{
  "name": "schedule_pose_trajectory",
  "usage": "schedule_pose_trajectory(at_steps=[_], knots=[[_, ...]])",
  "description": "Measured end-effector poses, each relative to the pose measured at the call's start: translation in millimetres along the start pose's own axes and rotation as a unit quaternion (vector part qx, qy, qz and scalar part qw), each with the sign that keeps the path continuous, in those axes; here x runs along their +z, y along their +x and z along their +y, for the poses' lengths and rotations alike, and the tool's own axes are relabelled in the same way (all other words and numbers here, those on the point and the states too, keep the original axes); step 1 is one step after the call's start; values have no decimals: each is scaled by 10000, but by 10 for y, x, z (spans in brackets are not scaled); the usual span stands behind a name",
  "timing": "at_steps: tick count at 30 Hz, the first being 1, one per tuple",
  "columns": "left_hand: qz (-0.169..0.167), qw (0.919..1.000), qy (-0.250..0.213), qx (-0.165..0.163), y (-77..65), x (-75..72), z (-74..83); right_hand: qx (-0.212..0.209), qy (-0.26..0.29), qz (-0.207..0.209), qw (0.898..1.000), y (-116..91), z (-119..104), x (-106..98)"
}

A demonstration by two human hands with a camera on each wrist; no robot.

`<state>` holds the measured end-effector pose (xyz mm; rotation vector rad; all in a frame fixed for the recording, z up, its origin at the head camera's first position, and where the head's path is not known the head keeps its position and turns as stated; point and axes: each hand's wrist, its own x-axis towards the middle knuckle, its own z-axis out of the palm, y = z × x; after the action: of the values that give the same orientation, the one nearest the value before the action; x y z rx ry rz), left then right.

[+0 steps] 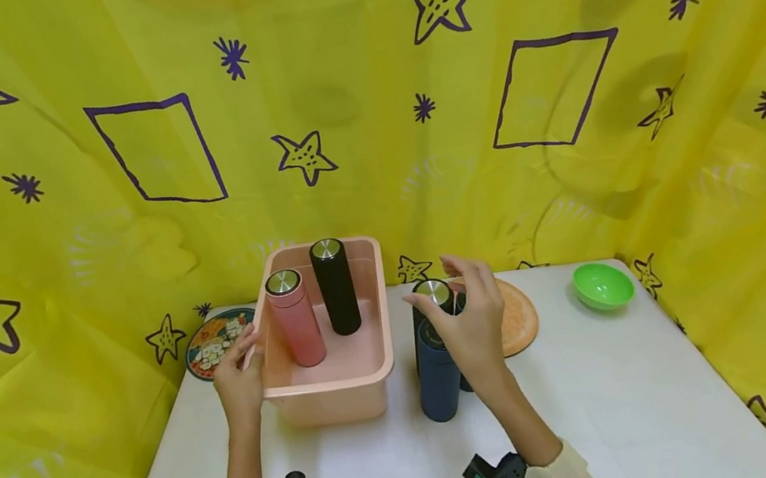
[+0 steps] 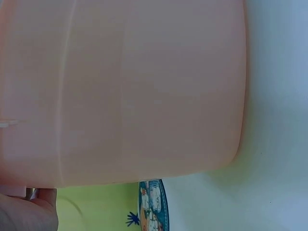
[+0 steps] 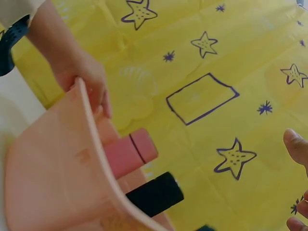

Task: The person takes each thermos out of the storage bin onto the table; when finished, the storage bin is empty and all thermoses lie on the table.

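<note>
My left hand [image 1: 239, 381] grips the left rim of a pink plastic tub [image 1: 334, 403], thumb and fingers at its edge. Inside the tub stand a pink flask [image 1: 299, 329] and a black flask [image 1: 337, 293], both with silver-topped lids. To the right of the tub, a blue flask [image 1: 440, 386] stands in front of a dark flask with a silver lid top [image 1: 433, 291]; another dark flask is mostly hidden behind my right hand [image 1: 471, 321]. That hand is over this group, its thumb and fingers spread apart, and nothing shows between them in the right wrist view.
A patterned plate [image 1: 207, 349] lies behind the left hand, partly under the tub's outline. An orange round board [image 1: 518, 318] lies behind the right hand, and a green bowl [image 1: 604, 286] stands at the back right. Yellow curtain [image 1: 361, 107] surrounds the white table [image 1: 611, 421].
</note>
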<state>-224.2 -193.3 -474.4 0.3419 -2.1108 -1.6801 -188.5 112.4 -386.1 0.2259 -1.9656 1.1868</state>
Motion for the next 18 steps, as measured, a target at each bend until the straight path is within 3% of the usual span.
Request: schedule_pose_trajectory(at_steps=[6,11,15,18], knots=[[-8,10000,-24,-67,10,1,19,-232,332,-12,9992,150,-132,196],[-45,10000,-78,36,1,-1,19,-243,730,-385,9963,207,-155,437],[-28,9999,-144,58,-1,-2,12,65,1197,-915,9886,225,-93,662],[3,9999,-127,87,1,2,1,438,1579,-1352,9772,223,-28,823]])
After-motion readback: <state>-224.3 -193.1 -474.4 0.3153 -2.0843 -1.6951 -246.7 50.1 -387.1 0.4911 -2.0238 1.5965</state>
